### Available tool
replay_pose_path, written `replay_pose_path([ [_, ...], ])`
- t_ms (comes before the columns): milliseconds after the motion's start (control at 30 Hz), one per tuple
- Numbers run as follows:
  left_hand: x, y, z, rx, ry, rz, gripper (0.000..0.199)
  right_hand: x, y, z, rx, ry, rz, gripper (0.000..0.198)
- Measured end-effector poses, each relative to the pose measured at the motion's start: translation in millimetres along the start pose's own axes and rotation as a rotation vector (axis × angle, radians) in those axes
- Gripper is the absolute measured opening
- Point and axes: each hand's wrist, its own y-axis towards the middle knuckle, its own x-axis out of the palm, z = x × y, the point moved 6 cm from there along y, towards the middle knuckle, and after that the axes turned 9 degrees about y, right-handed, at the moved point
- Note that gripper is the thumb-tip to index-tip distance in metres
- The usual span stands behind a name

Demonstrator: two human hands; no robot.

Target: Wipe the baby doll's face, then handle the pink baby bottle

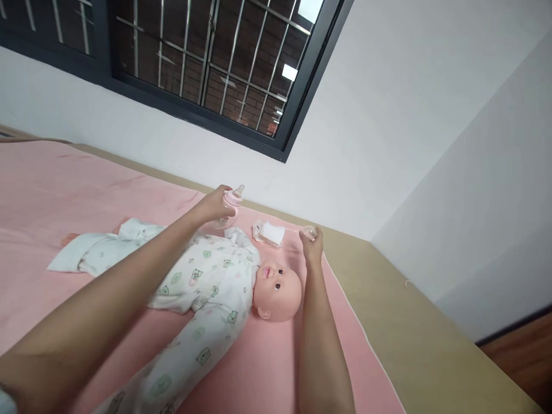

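Note:
My left hand (217, 205) is wrapped round a baby bottle (233, 199) with a pink collar, its clear nipple uncovered and tilted up. Between the fingers of my right hand (313, 246) is a clear, domed bottle cap (309, 232), partly hidden by them. A baby doll (276, 293) in white printed clothes lies on its back between my arms, head to the right. My left forearm passes over its body. Past the doll's head, a small white pack (271, 233) in clear plastic rests between my two hands.
A pink blanket (259, 362) covers most of the wooden surface (388, 310), which shows bare along the right and back edges. White walls (409, 86) rise behind and to the right. A dark-framed window (207, 109) with metal bars is set in the back wall.

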Motion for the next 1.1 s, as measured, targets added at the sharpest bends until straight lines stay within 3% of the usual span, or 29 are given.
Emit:
replay_pose_path([
  [133,3.8,-17.4,17.9,0.096,-0.050,-0.037,0.078,11.5,-21.6,-79.3,-0.222,0.271,-0.268,0.086],
  [233,5.4,-28.6,35.3,0.189,-0.067,-0.091,0.078,20.3,-59.7,-134.0,-0.359,0.386,-0.420,0.077],
  [367,4.3,-48.6,59.8,0.275,-0.056,-0.175,0.082,29.7,-104.9,-173.9,-0.492,0.470,-0.512,0.069],
  [633,-3.3,-68.2,80.0,0.413,-0.327,-0.381,0.081,47.0,-132.8,-183.7,-0.540,0.439,-0.725,0.061],
  [800,-7.7,-66.9,76.2,0.379,-0.482,-0.443,0.096,48.2,-135.9,-184.9,-0.541,0.365,-0.828,0.058],
  [933,-10.5,-63.0,69.2,0.269,-0.550,-0.375,0.098,41.2,-137.4,-183.5,-0.500,0.278,-0.951,0.078],
  [1100,-9.1,-64.7,74.1,0.294,-0.678,-0.364,0.104,41.1,-143.7,-182.8,-0.494,0.263,-0.953,0.103],
])
